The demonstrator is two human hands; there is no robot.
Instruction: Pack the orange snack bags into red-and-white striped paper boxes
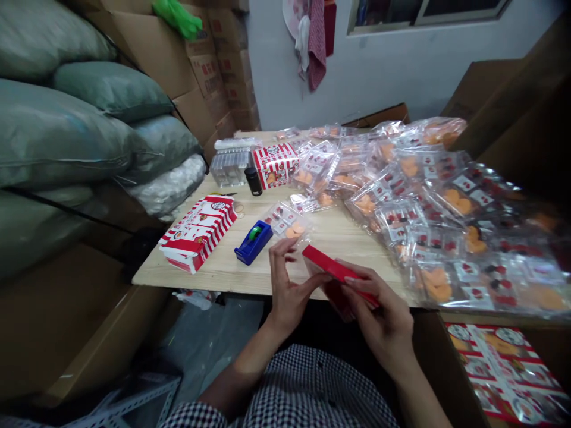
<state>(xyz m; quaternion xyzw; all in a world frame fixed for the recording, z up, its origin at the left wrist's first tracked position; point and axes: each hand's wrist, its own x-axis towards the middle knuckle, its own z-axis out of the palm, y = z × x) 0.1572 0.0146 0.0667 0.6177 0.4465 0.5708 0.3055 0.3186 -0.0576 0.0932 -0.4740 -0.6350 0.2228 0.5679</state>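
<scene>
Many sacks (62,131): bulging, heaped on the left, probably banked there to leave the table within reach; brown cartons (223,59) rise behind them.
Wall: pale, with a window (419,12) at the upper right and cloths (316,47) hanging beside it.
Table (232,270): light wood grain, its near edge by the person's lap.
Packets (401,214): clear, with orange pieces inside, spread in a loose heap over the right side, perhaps to keep the near middle workable; one packet (285,220) lies apart.
Hands: the right hand (383,321) grasps the red box between thumb and fingers, seemingly to steady it. The left hand (285,294) is loose, fingers parted, its thumb at the box; whether that thumb presses, I cannot tell.
Striped boxes: one (200,232) lies flat at the left, another (276,163) sits farther back.
Red box (334,266): tilted, held above the table's near edge, likely for a close view.
Tape dispenser (253,242): blue, near the left hand, handy there.
Jar (253,181): black, upright, just beside the farther striped box.
</scene>
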